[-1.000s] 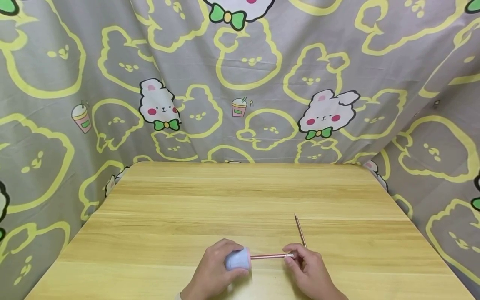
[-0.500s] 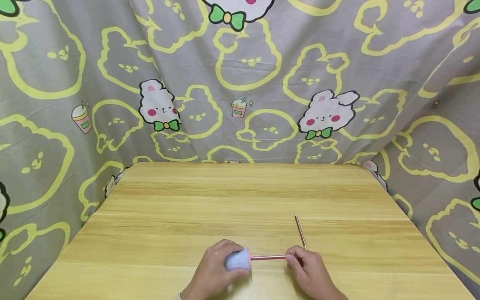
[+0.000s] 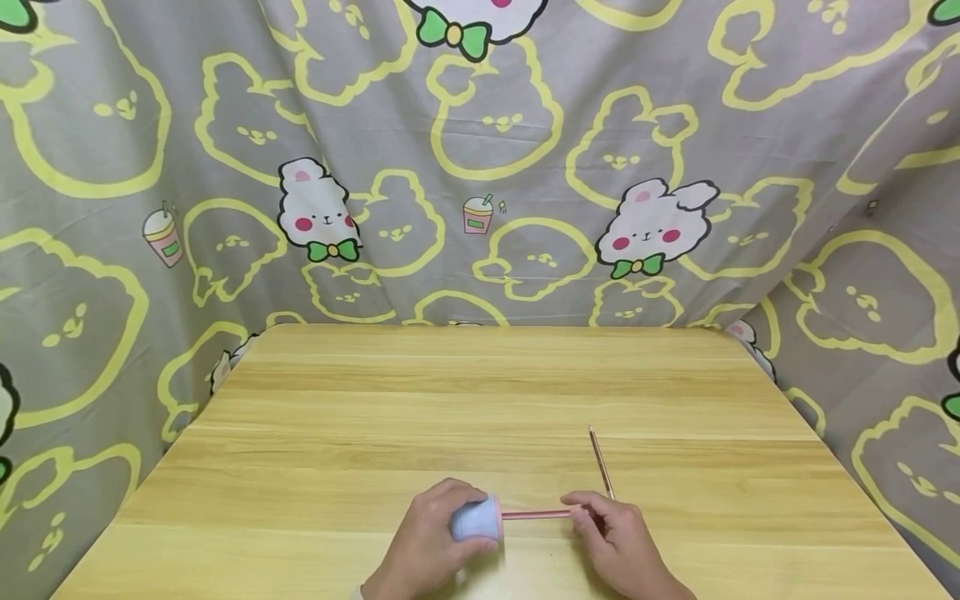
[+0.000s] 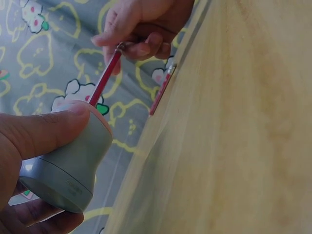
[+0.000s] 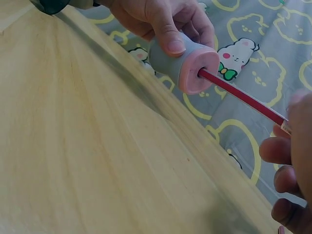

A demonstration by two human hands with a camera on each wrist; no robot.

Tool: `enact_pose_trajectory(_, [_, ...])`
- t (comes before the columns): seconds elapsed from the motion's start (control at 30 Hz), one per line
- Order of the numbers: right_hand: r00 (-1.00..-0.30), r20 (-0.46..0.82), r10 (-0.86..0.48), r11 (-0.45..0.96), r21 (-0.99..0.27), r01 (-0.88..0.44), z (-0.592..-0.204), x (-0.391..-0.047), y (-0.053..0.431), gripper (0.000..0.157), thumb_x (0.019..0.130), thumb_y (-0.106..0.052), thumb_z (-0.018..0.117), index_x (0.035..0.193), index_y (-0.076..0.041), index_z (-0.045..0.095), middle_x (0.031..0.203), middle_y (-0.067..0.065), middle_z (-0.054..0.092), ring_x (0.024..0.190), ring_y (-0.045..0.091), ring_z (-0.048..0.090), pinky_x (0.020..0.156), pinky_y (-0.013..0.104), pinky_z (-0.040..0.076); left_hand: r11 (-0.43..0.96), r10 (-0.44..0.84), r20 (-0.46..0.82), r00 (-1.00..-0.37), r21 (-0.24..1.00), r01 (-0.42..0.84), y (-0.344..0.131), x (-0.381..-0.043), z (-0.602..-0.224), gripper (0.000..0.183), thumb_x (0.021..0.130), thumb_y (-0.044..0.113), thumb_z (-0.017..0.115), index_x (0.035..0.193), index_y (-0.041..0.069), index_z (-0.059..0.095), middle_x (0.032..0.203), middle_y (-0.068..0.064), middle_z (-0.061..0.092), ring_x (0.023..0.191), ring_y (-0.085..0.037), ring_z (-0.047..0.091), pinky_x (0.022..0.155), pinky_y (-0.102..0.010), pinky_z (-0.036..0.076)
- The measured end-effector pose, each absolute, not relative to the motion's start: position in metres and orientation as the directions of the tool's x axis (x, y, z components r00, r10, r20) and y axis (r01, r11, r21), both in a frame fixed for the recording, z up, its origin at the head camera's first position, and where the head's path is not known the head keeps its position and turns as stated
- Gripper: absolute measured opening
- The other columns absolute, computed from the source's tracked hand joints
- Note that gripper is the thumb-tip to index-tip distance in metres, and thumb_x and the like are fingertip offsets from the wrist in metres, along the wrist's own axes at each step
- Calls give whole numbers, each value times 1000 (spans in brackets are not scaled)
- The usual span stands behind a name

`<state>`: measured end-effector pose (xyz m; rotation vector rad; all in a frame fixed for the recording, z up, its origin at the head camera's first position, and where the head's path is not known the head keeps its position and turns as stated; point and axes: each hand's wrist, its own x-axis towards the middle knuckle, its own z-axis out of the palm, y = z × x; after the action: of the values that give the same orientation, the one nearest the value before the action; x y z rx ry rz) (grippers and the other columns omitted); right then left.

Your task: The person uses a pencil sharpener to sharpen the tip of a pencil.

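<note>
My left hand (image 3: 422,537) grips a light blue pencil sharpener (image 3: 476,520) with a pink front, held on its side above the table. Thumb and fingers wrap around its body. From the hole in the pink face (image 5: 196,73) a dark red pencil (image 3: 536,515) sticks out to the right. Its far end is between the thumb and fingers of my right hand (image 3: 624,540), which pinches it. In the left wrist view the pencil (image 4: 105,78) runs straight from the sharpener to those fingertips. The pencil's front end is hidden inside the sharpener.
A second pencil (image 3: 601,462) lies on the wooden table (image 3: 375,417) just beyond my right hand. Behind the table and at both sides hangs a grey curtain (image 3: 420,217) with yellow outlines and white rabbits.
My right fingers have shifted around the pencil's end: closed more tightly half a second ago, with the index finger reaching further forward now. Left hand and sharpener have stayed in place.
</note>
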<state>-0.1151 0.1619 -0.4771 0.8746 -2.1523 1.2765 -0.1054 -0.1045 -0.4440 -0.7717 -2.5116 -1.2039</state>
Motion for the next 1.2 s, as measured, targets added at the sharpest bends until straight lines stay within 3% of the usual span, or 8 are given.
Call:
enact_pose_trajectory(0.27, [-659,700,-276,338,-571,-748,-482,-118,162,34,74,22,65,91,-7,60,61,-7,49,52,-5,36,43,9,30,523,355,419,-836,652,549,-105,-105,-445,40,73,25,85,105,8,68,103,2,65,87,-11,60,67,-22,51])
enact_pose_trajectory(0.57, [-676,686,-269,365,-576,-731,-478,-116,161,23,83,12,64,82,-11,62,62,-14,48,55,-8,36,45,9,32,518,355,434,-828,645,561,-104,-106,-446,40,72,24,86,105,9,68,103,2,65,87,-11,60,66,-22,51])
enact_pose_trajectory(0.87, [-687,678,-259,360,-593,-721,-480,-115,161,31,75,18,68,96,-4,63,63,-10,51,53,-7,35,42,10,31,515,356,444,-822,641,569,-104,-106,-447,40,71,23,86,104,9,68,102,2,65,87,-11,60,66,-22,51])
enact_pose_trajectory(1.03, [-681,688,-248,354,-591,-725,-481,-116,161,35,71,23,66,91,-5,59,61,-5,49,52,-5,35,41,11,30,521,358,441,-823,637,568,-104,-107,-447,40,71,22,86,105,9,68,103,2,65,87,-11,60,66,-22,51])
enact_pose_trajectory(1.2, [-674,695,-251,366,-577,-730,-479,-116,161,33,74,19,67,88,-10,60,61,-8,49,54,-7,34,43,10,30,525,360,425,-831,644,557,-104,-107,-446,41,72,23,86,105,9,68,103,2,65,87,-11,60,67,-22,51])
